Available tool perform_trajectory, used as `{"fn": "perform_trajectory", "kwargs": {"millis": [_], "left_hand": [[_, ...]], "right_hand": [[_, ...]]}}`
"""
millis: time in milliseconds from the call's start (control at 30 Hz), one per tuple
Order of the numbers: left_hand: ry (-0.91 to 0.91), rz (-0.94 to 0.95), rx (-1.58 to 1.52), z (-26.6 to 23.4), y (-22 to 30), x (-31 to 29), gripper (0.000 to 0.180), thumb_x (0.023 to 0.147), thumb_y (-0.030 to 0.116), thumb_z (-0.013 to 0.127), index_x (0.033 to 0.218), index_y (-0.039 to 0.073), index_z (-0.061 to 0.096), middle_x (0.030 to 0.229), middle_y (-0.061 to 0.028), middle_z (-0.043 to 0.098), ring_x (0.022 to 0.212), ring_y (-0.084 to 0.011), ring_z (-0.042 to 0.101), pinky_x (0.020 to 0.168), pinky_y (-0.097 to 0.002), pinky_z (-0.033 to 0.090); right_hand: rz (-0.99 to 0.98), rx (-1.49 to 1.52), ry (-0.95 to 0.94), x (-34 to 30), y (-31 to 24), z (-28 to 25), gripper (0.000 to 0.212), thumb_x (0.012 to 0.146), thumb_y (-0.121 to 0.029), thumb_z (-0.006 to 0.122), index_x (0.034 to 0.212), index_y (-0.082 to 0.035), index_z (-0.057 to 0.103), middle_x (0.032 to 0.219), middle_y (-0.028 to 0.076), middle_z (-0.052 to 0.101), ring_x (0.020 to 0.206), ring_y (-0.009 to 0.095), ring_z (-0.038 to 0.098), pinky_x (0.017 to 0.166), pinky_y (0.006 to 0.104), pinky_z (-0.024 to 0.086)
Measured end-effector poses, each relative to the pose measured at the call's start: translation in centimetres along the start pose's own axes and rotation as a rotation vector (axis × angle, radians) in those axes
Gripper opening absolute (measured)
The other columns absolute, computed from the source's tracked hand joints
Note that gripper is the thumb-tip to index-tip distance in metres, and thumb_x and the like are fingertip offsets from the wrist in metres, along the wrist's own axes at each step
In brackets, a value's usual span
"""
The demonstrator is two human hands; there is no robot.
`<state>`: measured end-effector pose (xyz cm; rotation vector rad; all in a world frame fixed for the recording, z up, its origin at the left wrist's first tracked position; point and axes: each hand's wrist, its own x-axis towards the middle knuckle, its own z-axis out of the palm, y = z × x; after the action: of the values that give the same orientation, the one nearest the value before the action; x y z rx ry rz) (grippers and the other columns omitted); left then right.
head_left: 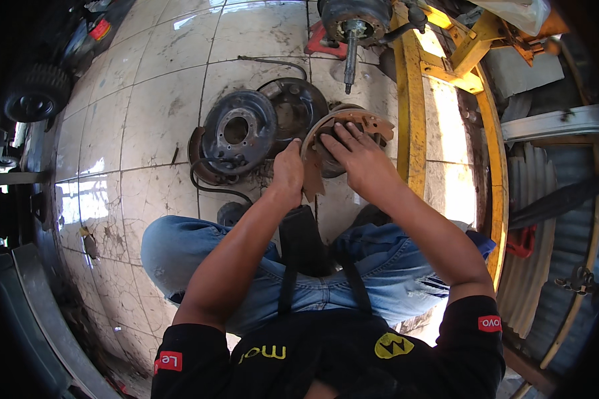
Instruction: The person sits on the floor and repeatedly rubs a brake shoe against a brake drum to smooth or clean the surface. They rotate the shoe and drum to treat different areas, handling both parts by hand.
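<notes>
A curved, rust-brown brake shoe (313, 178) is held up on edge in front of me. My left hand (289, 174) grips its left side, with the thumb pointing up along the rim. My right hand (366, 158) lies across the shoe's upper right part, fingers stretched out over a dark patch; whether that is a separate piece I cannot make out. Left of the shoe, a round black brake backing plate (261, 120) with a centre hole lies on the floor. It overlaps a second dark plate (294, 100) behind it. Another rusty round part shows partly behind my right hand.
A black hose (209, 188) curls out from the front plate. Beyond my hands, a hub with a protruding shaft (351, 56) stands near a red stand (323, 41). A yellow metal frame (411, 133) runs along my right. Far left, a tyre (36, 93) stands on the tiled floor (156, 126).
</notes>
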<state>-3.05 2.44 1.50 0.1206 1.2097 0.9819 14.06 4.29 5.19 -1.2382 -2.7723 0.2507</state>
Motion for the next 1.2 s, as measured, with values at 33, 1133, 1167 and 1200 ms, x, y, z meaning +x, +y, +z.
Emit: {"fn": "perform_trajectory", "kwargs": {"millis": [33,1133,1167,1200], "left_hand": [[-0.004,0.001,-0.012,0.0,0.1,-0.1,0.035,0.101,0.036,0.041,0.108,0.008,0.062,0.095,-0.0074,0.064,0.083,-0.0208,0.062,0.072,-0.0377,0.050],[-0.001,-0.002,0.009,0.6,0.7,-0.9,0.038,0.101,0.036,0.041,0.115,0.007,0.061,0.099,-0.0095,0.065,0.085,-0.0218,0.064,0.072,-0.0396,0.053],[0.006,-0.014,0.023,0.7,0.8,-0.8,0.038,0.101,0.035,0.041,0.115,0.007,0.061,0.100,-0.0095,0.065,0.085,-0.0219,0.064,0.072,-0.0395,0.053],[0.013,-0.026,0.037,0.7,0.9,-0.8,0.037,0.101,0.035,0.041,0.115,0.007,0.061,0.100,-0.0095,0.065,0.085,-0.0220,0.064,0.072,-0.0394,0.053]], "right_hand": [[0.014,-0.005,0.011,0.3,0.4,0.1,0.057,0.083,0.001,0.053,0.139,-0.006,0.048,0.143,0.026,0.047,0.132,0.045,0.045,0.111,0.0491,0.037],[-0.034,-0.040,0.055,-0.3,-0.4,0.4,0.057,0.086,-0.004,0.055,0.142,-0.006,0.045,0.142,0.028,0.046,0.132,0.046,0.046,0.111,0.0517,0.037],[0.005,-0.059,0.058,-0.3,0.1,0.5,0.056,0.086,-0.004,0.055,0.142,-0.006,0.045,0.142,0.028,0.046,0.132,0.046,0.046,0.111,0.0516,0.037],[0.044,-0.077,0.060,-0.3,0.7,0.6,0.056,0.086,-0.004,0.055,0.141,-0.006,0.046,0.142,0.028,0.046,0.132,0.046,0.046,0.111,0.0516,0.037]]}}
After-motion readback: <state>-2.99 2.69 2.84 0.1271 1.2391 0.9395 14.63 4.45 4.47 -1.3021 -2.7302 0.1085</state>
